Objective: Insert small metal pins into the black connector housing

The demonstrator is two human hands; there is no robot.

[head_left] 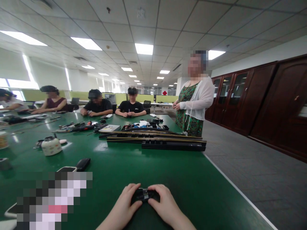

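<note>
Far L: a paper-type cup (3, 140) at the edge of the green counter (115, 169), then a pale patterned jar (51, 146) standing upright, a small pinkish disc (63, 141) just beside it; can't tell if that's its lid. Nearer, a white-rimmed slab (66, 169), poss. a phone, lies flat w/ a black pouch-like item (83, 164) touching or almost so; both prob. parked L to free the work spot. Lower L corner is blurred out, can't ID.

Mid-back: loose tools (82, 127) lie heaped, prob. shared, hence set within reach of several seats; seated co-workers (97, 103) line the far side. Flat box (109, 128) next to the pile.

Front ctr: L grip (127, 199) is closed on the L end of a small black part (145, 194) w/ a silvery bit mid-body. Part is btwn both hands, just over or on the counter; contact hidden. R grip (165, 199) is closed on the other end, thumbs near side, fingers far side, prob. to steady it and leave the metal middle exposed to view.

R of ctr, behind: black rails (174, 146) laid lengthwise w/ thin brass-coloured rods (153, 138) along the top, prob. bundled parallel so nothing rolls. Far R: standing person (196, 99), hands together at waist, not touching anything on the counter.
</note>
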